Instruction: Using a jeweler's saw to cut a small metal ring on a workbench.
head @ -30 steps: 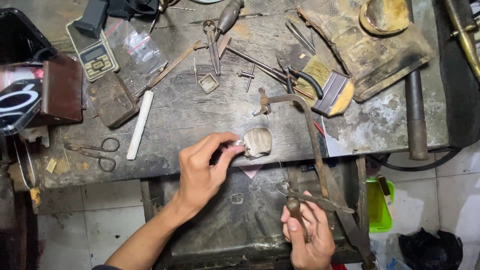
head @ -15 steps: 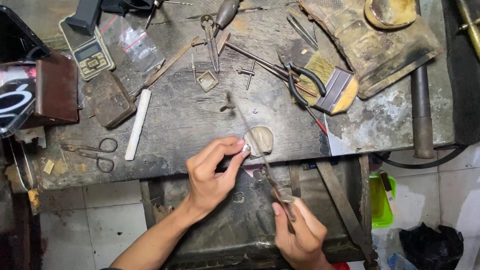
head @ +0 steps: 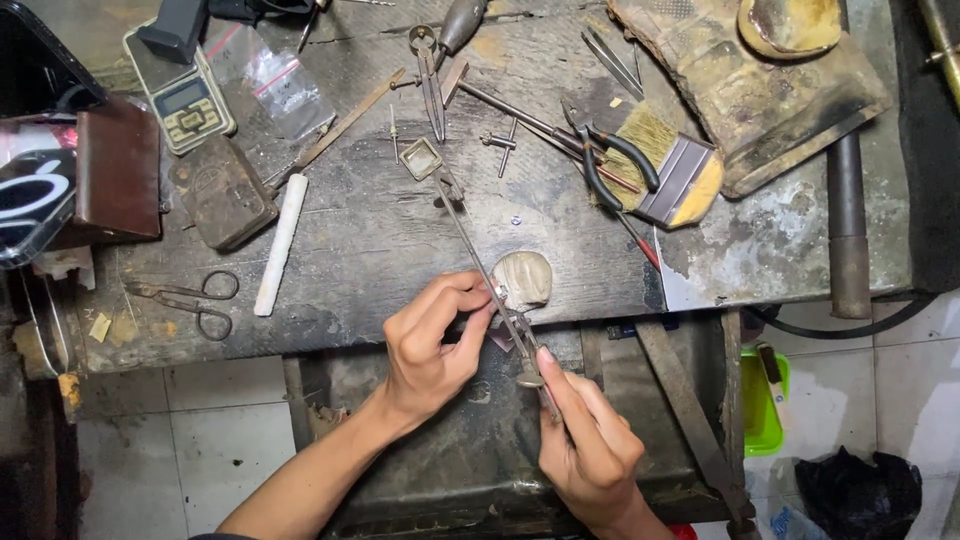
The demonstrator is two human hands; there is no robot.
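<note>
Scissors (head: 185,298) at 9 o'clock on bench (head: 380,240). Left hand (head: 432,345) pinched shut on small piece, against peg (head: 522,279) at centre. Right hand (head: 588,445), 5 o'clock, closed around saw (head: 490,275).

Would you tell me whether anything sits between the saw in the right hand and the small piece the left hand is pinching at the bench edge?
Nothing visible does. The left hand pinches the small piece against the pale peg, and the saw held by the right hand already lies right beside it.
</note>
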